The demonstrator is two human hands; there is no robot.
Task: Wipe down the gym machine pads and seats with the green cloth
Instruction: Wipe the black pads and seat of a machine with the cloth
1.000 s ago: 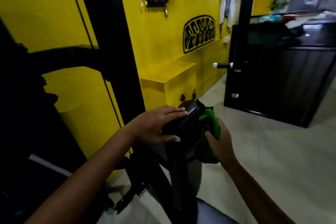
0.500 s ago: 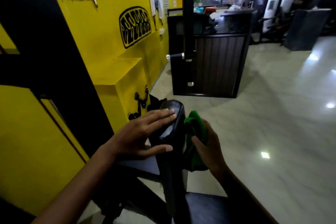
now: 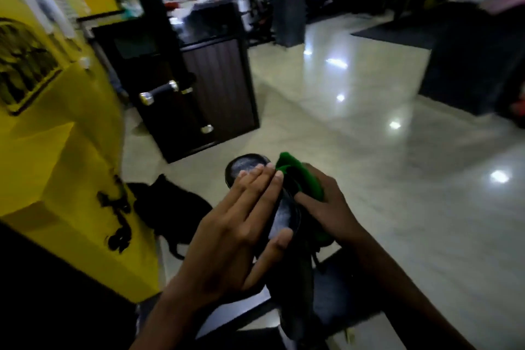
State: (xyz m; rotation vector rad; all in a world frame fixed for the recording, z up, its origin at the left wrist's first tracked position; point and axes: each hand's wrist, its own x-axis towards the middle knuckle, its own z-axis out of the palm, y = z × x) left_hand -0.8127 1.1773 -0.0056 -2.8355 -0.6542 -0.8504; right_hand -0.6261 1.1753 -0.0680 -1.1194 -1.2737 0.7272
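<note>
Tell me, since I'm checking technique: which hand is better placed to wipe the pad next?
Probably the right hand: it already grips the green cloth against the black pad, while the left hand lies flat, steadying it.

Pad (image 3: 250,163) dead centre, seat (image 3: 335,293) below it. Left hand (image 3: 235,224) flat on pad's left face, right hand (image 3: 326,207) w/ cloth (image 3: 301,176) against its right side. Wall (image 3: 56,136) on left, cabinet (image 3: 216,85) behind pad, floor (image 3: 369,150) out to the right.
</note>
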